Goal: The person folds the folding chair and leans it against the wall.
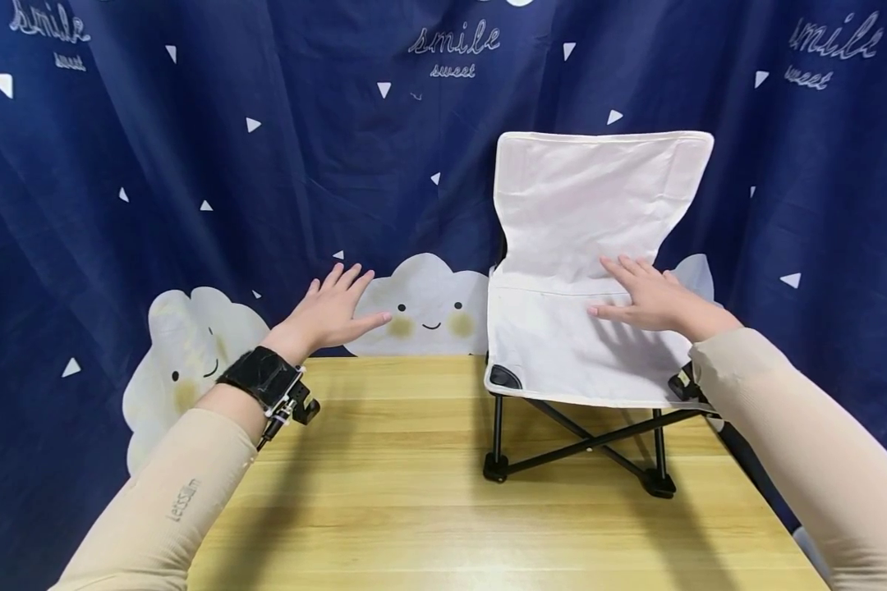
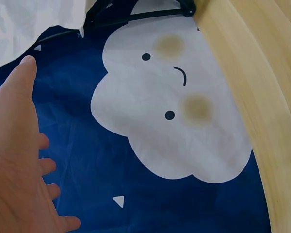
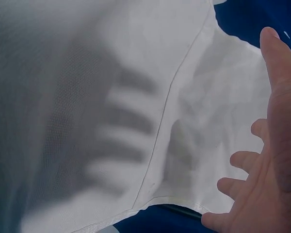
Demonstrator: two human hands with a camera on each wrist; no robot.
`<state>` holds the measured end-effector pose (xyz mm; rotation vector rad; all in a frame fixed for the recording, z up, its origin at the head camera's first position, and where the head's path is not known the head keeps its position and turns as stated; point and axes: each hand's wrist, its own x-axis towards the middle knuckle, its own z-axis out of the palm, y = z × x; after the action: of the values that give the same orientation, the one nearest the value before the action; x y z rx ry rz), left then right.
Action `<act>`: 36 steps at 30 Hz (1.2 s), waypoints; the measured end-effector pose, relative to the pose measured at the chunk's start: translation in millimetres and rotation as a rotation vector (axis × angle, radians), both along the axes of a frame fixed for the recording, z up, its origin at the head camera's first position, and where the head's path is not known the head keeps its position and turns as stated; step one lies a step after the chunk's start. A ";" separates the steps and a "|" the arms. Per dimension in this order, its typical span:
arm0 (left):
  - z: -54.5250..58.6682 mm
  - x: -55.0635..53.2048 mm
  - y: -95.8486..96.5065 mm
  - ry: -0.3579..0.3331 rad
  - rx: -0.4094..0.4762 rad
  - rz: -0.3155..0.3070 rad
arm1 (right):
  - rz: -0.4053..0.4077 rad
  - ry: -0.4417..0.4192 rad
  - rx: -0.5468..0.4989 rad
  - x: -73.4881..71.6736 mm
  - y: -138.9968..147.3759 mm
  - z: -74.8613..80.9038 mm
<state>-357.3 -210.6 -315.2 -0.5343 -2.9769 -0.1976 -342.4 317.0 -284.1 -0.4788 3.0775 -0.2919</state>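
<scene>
A white fabric folding chair [image 1: 576, 197] with a black crossed-leg frame stands unfolded at the right of the wooden table. Over its seat my right hand [image 1: 654, 300] hovers, fingers spread and palm down, casting a shadow on the cloth. The right wrist view shows the same hand [image 3: 262, 174] beside the seam of the white fabric [image 3: 150, 145], holding nothing. My left hand [image 1: 333, 312] is raised left of the chair, fingers apart, in front of the curtain. In the left wrist view that hand [image 2: 14, 155] is bare, with the chair's cloth [image 2: 39, 24] past the thumb.
The light wooden table [image 1: 384, 492] runs under both arms. Behind it hangs a dark blue curtain [image 1: 303, 164] printed with triangles, clouds and lettering. The chair's black feet [image 1: 496, 467] rest on the tabletop. A black strap with a small device [image 1: 266, 382] sits on the left wrist.
</scene>
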 end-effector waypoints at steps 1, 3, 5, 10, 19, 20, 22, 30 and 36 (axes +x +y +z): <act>0.0 0.6 0.7 -0.001 0.002 -0.002 | 0.003 0.000 -0.008 0.3 0.2 0.4; 0.1 1.7 2.2 -0.003 0.005 -0.005 | 0.009 0.004 -0.016 0.6 0.7 1.3; 0.1 2.8 3.8 -0.013 0.013 -0.007 | 0.017 0.009 -0.021 0.2 1.7 1.4; -0.4 4.8 8.2 -0.023 0.034 -0.017 | 0.040 0.014 -0.036 -0.2 4.6 1.1; -5.1 5.5 13.1 0.005 0.074 -0.055 | 0.081 0.001 -0.115 2.6 8.1 1.1; -5.5 5.7 13.6 0.005 0.081 -0.058 | 0.079 -0.002 -0.121 3.3 8.2 1.3; -6.2 6.3 14.8 0.006 0.088 -0.064 | 0.071 -0.007 -0.124 4.4 8.7 1.6; -4.0 12.7 21.9 0.007 0.115 -0.102 | 0.044 -0.036 -0.117 9.7 10.8 4.8; -5.9 14.4 25.1 -0.004 0.135 -0.121 | 0.044 -0.031 -0.119 10.9 12.5 5.1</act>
<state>-342.9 -185.5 -321.1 -0.6978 -2.9091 -0.4069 -331.5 329.5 -279.0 -0.5394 3.0271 -0.4786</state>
